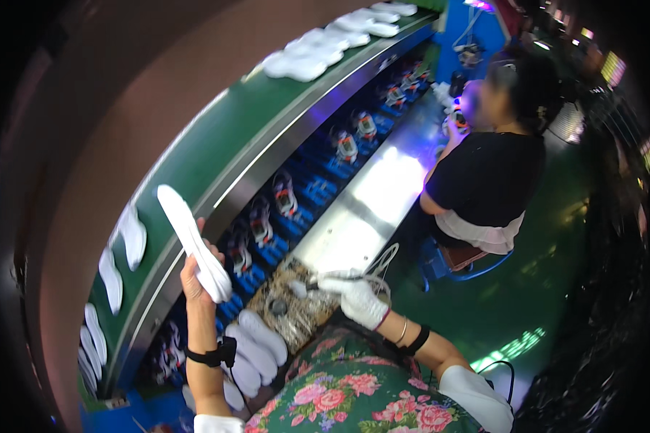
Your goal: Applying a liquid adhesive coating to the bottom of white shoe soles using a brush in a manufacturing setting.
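Raised over the edge of the upper green belt, my left hand [197, 278] is bare and closed round white shoe soles [195, 242], apparently more than one pressed together. My right hand [361, 299] wears a white glove and is closed on a slim tool [312, 284] that looks like a brush with a pale tip. That tip is over a work surface [290, 325] crusted with dried residue, close to a small dark round cup [276, 307]. Several pale soles [256, 346] lie overlapping between my arms, in front of my flowered apron [339, 397].
Several white soles [133, 238] lie on the green belt [195, 159]; another pile [307, 54] lies farther along. Below, shoe uppers [284, 195] ride on a blue-fixtured lower line. A seated co-worker [491, 166] works beyond the metal table [361, 209]. Thin hoses [384, 263] loop near my right hand.
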Motion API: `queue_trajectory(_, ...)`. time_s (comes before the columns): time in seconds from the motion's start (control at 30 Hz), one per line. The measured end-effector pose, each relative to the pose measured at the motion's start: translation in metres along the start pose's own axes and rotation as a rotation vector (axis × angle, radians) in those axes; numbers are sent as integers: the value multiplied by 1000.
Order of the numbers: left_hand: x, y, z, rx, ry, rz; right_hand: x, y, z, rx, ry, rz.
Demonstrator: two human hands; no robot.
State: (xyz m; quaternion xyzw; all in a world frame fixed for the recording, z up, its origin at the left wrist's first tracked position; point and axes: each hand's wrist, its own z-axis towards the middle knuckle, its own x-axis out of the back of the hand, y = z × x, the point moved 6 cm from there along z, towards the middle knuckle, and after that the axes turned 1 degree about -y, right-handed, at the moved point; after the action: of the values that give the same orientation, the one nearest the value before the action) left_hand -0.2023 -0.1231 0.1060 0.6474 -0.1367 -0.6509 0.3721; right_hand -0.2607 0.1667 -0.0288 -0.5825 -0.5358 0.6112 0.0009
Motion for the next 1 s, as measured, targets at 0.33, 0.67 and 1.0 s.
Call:
queue_trajectory(0.33, 20, -149, -156, 271, 350, -150, -64, -30, -1, -150, -122, 99)
queue_trajectory(0.67, -44, -156, -136, 166, 169, -836, -115, -60, -21, 362, -336, -702)
queue_trajectory(1.0, -55, -162, -117, -11, 452, -121, -140, -98, -27, 1035, -447, -1111)
